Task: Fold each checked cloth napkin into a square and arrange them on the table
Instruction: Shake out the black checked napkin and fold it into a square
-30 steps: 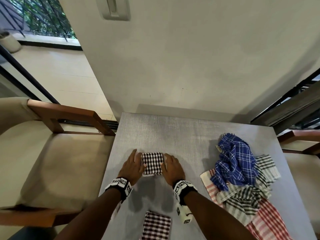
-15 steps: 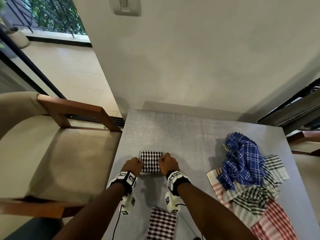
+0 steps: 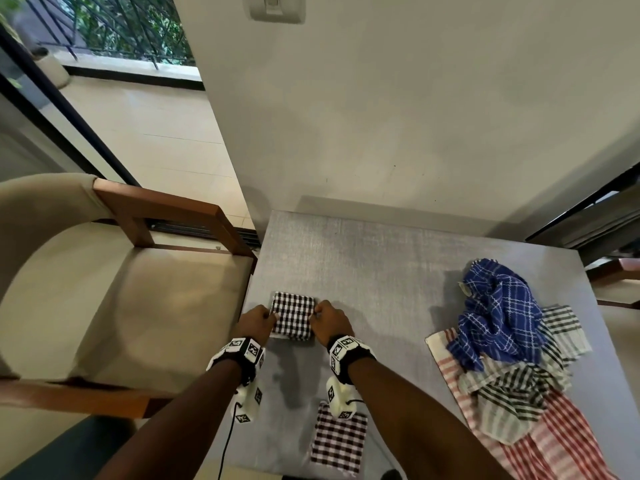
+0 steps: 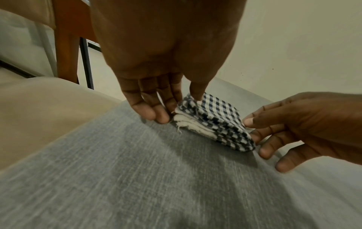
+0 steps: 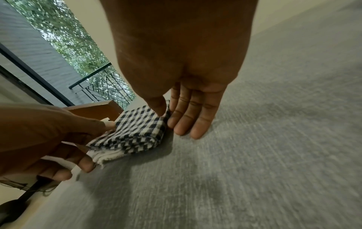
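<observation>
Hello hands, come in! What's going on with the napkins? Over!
Left hand and right hand pinch the folded black-checked napkin by its sides. Second folded napkin nearer. Unfolded pile waits at right. Nothing in the way.

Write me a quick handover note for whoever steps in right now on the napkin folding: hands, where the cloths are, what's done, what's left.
Left hand and right hand: each pinches one side of the black-checked folded napkin, thumb on top, fingers at its edge.
Done: that napkin is a small square on the grey table; a dark red-checked folded napkin lies nearer the person.
Left: the blue cloth, green-striped cloth and red-striped cloth lie heaped, unfolded, at the right.
</observation>
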Motion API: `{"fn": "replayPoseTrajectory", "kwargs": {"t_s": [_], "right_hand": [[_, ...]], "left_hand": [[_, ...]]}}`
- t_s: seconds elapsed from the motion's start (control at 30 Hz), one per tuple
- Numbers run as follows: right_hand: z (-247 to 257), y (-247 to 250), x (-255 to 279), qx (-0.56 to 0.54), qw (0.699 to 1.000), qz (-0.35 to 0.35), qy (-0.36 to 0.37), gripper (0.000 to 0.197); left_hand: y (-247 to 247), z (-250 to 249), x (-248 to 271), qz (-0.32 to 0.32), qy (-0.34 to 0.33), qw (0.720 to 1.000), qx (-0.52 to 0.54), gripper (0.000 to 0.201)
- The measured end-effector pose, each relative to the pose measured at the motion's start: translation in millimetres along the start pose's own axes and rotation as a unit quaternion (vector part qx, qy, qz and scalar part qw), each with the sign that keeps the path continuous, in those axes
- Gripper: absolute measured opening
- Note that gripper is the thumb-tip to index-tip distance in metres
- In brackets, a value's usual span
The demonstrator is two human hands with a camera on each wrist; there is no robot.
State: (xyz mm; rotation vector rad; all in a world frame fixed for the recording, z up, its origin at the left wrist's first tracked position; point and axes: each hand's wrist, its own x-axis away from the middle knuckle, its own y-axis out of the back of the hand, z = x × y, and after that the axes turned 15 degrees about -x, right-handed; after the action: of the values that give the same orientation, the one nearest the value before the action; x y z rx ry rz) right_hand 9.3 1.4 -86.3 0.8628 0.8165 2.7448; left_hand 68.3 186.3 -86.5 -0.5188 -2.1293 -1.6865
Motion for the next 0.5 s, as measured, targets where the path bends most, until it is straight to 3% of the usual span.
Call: {"fn": "replayPoseTrajectory", "kwargs": {"t_s": [0.13, 0.2, 0.27, 0.37, 0.43, 0.5], "right_hand": [[-15, 17, 20, -0.014, 1.000, 0.019, 0.019, 0.022], [-36, 29, 39, -0.011, 0.999, 0.017, 0.026, 0.013], [-64, 41, 63, 0.004, 1.000, 0.001, 0.028, 0.012], [-98, 58, 103, 0.011, 0.999, -0.021, 0.037, 0.014], [-114, 65, 123, 0.020, 0.999, -0.002, 0.038, 0.015], [-128, 64, 139, 0.052, 0.997, 0.056, 0.026, 0.016]], "left_hand": [[3, -3, 21, -0.020, 0.026, 0.999, 0.002, 0.042], [5, -1, 41, -0.020, -0.001, 1.000, -0.023, 0.040], [1, 3, 63, 0.043, -0.096, 0.992, -0.076, 0.034], [-14, 1, 97, 0.212, -0.233, 0.944, -0.098, 0.036], [-28, -5, 113, 0.301, -0.247, 0.915, -0.101, 0.041], [-39, -9, 123, 0.323, -0.246, 0.903, -0.142, 0.044]]}}
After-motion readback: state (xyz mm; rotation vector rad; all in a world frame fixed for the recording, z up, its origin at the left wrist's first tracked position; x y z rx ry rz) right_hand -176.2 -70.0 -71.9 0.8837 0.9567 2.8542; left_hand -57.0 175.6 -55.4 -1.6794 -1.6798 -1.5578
